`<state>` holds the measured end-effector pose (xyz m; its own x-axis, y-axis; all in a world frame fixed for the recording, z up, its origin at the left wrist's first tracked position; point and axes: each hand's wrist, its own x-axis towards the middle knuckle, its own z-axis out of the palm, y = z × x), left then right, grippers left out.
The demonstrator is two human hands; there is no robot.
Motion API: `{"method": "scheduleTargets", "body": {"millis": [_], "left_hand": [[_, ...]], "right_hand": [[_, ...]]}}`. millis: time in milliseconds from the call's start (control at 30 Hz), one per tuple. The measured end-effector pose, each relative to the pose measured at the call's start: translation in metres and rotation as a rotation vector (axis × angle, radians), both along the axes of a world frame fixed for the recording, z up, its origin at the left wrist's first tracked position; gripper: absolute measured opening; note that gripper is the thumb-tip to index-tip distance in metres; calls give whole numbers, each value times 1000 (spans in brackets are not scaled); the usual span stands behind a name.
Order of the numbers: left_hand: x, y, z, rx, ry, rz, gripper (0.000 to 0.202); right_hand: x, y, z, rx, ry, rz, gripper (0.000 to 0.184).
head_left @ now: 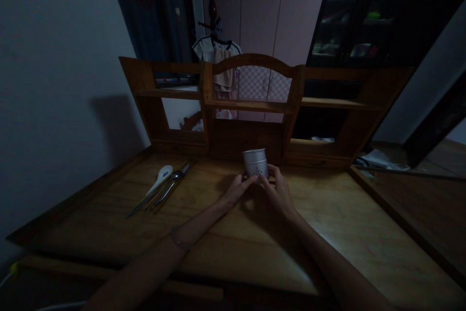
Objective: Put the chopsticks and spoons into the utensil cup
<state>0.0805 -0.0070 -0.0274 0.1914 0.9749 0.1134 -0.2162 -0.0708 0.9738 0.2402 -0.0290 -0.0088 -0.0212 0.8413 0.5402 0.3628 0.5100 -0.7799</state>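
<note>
A metal utensil holder [256, 160], silver and round with small holes near its base, is gripped low down between my two hands. It tilts slightly, and its inside is hidden from me. My left hand [238, 188] closes on its left side, the thumb across the front. On the right side my right hand [278, 189] is wrapped round it, its thumb meeting the other in front. To the left on the desk lie a white spoon [165, 173], a metal spoon [177, 174] and several chopsticks [140, 208], side by side.
The wooden desk [218, 233] carries a shelf unit [251, 105] along its back edge. A wall [65, 83] stands at the left. Behind the shelf are a coat rack [212, 5] with clothes and a pink wardrobe [262, 15]. A raised wooden edge [400, 223] borders the right side.
</note>
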Motion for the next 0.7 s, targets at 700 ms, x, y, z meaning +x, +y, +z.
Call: {"method": "scheduleTargets", "body": {"millis": [700], "left_hand": [[0, -2, 2, 10, 19, -17, 58]], "right_hand": [[4, 5, -7, -12, -48, -39, 45]]}}
